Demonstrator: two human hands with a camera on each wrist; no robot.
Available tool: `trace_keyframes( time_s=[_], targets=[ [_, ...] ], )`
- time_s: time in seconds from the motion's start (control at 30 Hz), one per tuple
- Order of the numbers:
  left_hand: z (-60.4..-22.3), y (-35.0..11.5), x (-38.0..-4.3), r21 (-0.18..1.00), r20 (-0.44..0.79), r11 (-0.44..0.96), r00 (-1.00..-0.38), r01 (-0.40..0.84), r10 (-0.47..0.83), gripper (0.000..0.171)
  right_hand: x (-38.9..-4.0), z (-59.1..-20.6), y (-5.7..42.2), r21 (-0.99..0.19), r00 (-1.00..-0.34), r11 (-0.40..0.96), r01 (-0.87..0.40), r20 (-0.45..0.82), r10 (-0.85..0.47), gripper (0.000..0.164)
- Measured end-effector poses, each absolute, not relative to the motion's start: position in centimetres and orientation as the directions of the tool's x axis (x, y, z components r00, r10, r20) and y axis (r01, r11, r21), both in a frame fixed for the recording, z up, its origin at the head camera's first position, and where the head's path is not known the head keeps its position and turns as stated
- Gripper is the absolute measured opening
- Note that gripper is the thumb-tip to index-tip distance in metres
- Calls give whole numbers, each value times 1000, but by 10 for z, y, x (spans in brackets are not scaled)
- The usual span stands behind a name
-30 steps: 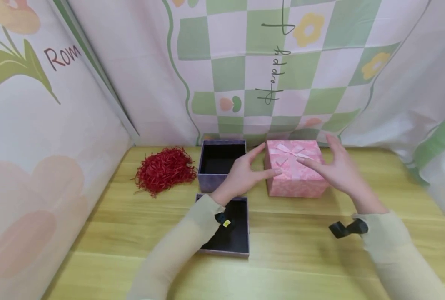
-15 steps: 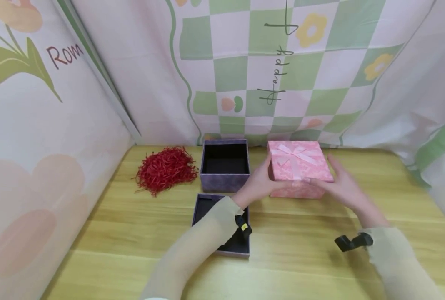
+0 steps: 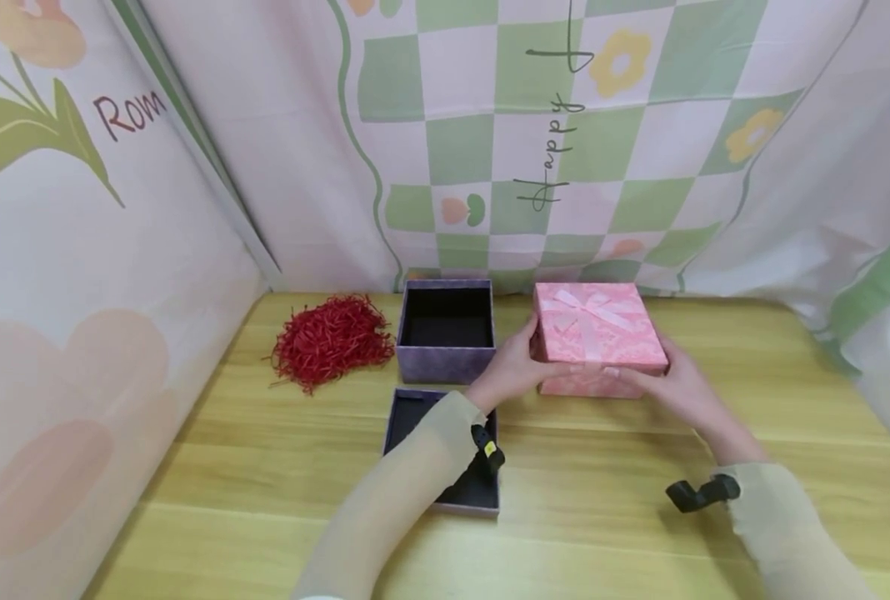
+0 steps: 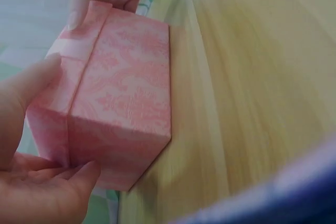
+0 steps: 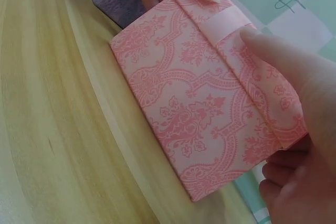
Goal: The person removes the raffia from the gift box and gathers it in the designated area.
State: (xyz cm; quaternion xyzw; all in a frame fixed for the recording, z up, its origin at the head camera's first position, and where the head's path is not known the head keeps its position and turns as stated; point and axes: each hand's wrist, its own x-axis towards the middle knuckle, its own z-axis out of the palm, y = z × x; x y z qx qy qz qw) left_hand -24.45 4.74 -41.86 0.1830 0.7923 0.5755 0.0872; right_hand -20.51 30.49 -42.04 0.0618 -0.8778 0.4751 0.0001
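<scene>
A pink patterned gift box (image 3: 591, 383) sits on the table with its lid (image 3: 602, 321) on, a pale ribbon bow (image 3: 595, 308) on top. My left hand (image 3: 516, 362) grips the lid's left side, thumb along the front face and fingers curled at the side. From the right, my right hand (image 3: 677, 383) grips the lid likewise, its thumb at the front near the other thumb. Both wrist views show the lid's lower edge as a seam around the box (image 4: 123, 87), with fingertips of the left hand (image 4: 47, 192) and right hand (image 5: 294, 171) right at that edge.
An open dark purple box (image 3: 445, 364) with a black inside stands left of the pink one. Its shallow lid (image 3: 463, 508) lies upturned in front, partly hidden by my left sleeve. A heap of red shredded paper (image 3: 331, 342) lies farther left. A patterned curtain (image 3: 460, 150) hangs behind.
Both hands have come in from hovering beside the pink box to gripping its lid at the sides. The lid sits almost where it was half a second ago.
</scene>
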Motion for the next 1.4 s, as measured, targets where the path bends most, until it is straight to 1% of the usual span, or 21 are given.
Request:
trace_keyframes(
  time_s=[0.17,0.37,0.53,0.73,0.83,1.1,1.3,1.4],
  targets=[
    [-418,47,-245,954,44,257,-921,153,386,99,-203,-420,305,-826,-995,556,-92,54,-84,99],
    [-420,50,-245,964,50,225,-928,142,370,101,-203,-423,304,-812,-993,572,-113,83,-79,98],
    [-419,49,-244,962,61,226,-924,156,377,102,-204,-425,304,-817,-990,559,-142,110,-91,96],
    [-421,48,-247,956,70,237,-920,173,386,103,-205,-423,302,-832,-990,537,-138,110,-84,97],
    [-421,47,-248,952,77,244,-917,184,391,104,-206,-422,302,-825,-990,547,-144,122,-77,97],
    [-420,44,-247,934,67,301,-920,194,385,104,-207,-418,302,-824,-990,549,-140,132,-53,92],
    [-420,44,-246,931,111,284,-918,230,381,103,-208,-414,303,-820,-989,553,-145,139,-52,91],
    [-420,45,-245,934,114,276,-921,227,374,103,-207,-413,304,-827,-989,544,-140,137,-47,91]
  ],
)
